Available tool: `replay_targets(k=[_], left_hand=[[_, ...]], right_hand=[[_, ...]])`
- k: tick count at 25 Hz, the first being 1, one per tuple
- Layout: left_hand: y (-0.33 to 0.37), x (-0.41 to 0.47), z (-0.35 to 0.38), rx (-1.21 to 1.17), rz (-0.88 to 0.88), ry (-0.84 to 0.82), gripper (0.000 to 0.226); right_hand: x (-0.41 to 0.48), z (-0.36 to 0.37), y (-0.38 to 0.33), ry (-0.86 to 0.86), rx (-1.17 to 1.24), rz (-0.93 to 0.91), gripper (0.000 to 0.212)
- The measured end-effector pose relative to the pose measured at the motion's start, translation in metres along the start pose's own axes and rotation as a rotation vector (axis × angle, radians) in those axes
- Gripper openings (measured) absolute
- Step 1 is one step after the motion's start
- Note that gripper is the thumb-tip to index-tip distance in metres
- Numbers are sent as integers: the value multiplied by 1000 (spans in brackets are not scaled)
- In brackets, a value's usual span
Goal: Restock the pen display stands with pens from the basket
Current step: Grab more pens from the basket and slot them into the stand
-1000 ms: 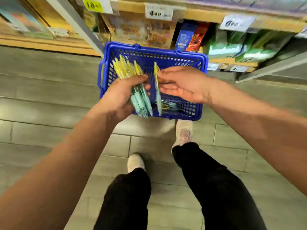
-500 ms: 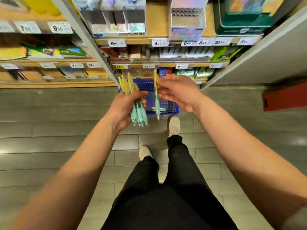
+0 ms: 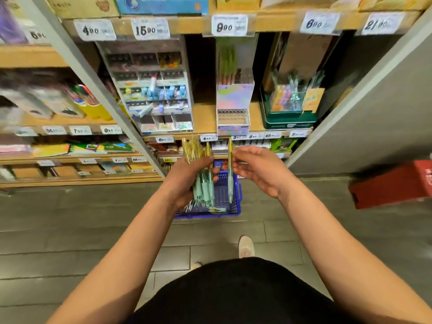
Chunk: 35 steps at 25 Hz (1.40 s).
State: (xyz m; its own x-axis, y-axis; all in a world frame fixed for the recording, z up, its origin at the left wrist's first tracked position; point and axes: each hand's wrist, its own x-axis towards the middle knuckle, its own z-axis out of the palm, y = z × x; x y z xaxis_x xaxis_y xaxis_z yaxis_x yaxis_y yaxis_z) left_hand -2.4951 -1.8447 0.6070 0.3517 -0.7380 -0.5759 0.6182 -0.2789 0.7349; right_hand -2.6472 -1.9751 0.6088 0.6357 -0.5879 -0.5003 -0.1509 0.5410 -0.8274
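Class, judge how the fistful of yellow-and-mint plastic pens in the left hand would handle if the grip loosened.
Probably light: the left hand holds the whole bundle of yellow-and-mint pens alone. Their tops fan apart, so some would likely slip out. Slim round barrels probably roll.

Bright, even indoor light with soft shadows. Motion blur smears the left shelves [image 3: 35, 101] and the pens [image 3: 203, 183]; the far price tags [image 3: 224, 25] read sharper. Wide-angle distortion tilts the posts [image 3: 93, 73] outward at the edges. The floor [image 3: 70, 230] shows a dull sheen at right.

Head-worn view looks forward-down onto close shelves [image 3: 205, 118].
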Motion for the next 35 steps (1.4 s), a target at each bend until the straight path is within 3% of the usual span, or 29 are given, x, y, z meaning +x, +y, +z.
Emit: replay_targets(k=[5,11,16,22,29,35], left_hand=[[1,33,48,-3,42,18,18],[-8,65,75,-86,69,72,45],[5,94,69,-95,54,61,41],[20,159,48,53,23,-49,38],[20,235,25,21,79,-96,54],[22,289,25,16,150,-88,46]], right_hand=[[20,-43,-27,0,-67,-3,16],[48,-74,-39,9,-96,13,10],[81,-74,-54,48,-74,-2,12],[131,-68,-56,133,-67,-76,6],[186,-69,-35,187,-82,-89,8],[233,-76,-27,98,-134,-100,11]])
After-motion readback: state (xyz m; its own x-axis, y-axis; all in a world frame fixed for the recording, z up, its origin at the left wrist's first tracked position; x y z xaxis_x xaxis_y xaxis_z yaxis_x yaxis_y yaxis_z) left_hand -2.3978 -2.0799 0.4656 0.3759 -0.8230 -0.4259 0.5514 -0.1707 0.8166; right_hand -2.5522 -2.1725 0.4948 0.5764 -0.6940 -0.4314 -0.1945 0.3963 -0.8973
